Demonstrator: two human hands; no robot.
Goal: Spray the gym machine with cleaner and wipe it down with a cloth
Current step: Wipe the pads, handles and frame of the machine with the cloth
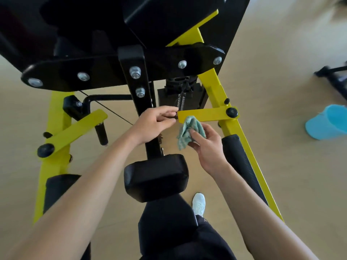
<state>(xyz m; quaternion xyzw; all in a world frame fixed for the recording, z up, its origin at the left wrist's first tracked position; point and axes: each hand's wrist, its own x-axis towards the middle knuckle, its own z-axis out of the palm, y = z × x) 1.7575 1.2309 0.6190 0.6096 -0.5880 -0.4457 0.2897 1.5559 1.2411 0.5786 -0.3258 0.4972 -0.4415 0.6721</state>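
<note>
Gym machine: the yellow-and-black steel gym machine (105, 70) fills the view from 9 to 2 o'clock, and its frame legs run down both sides.
Spot being wiped: the yellow flat lever bar (204, 114) is near the middle and reaches out towards 3 o'clock.
Cloth: the crumpled pale-green checked cloth (188, 128) is bunched against the bar's lower edge at its free end. It is wadded up, probably so it can rub a narrow face.
Right hand: the right hand (208, 149) comes in from 5 o'clock. Its thumb presses on the cloth's front and its fingers are curled behind it.
Left hand: the left hand (150, 124) comes in from 7 o'clock. Its fingertips (167, 110) are drawn together, pinching a small dark fitting (175, 115) at the bar's tip, likely to stop the pivoting bar from swinging while it is rubbed.
Stage: this looks like wiping, and no spray bottle is in view.
Below: the black padded seat block (155, 177) sits at 6 o'clock of the cloth.
Floor: a light-blue plastic bucket (330, 121) lies tipped at 3 o'clock, well apart from the machine. A white shoe (199, 202) is at 6 o'clock.
</note>
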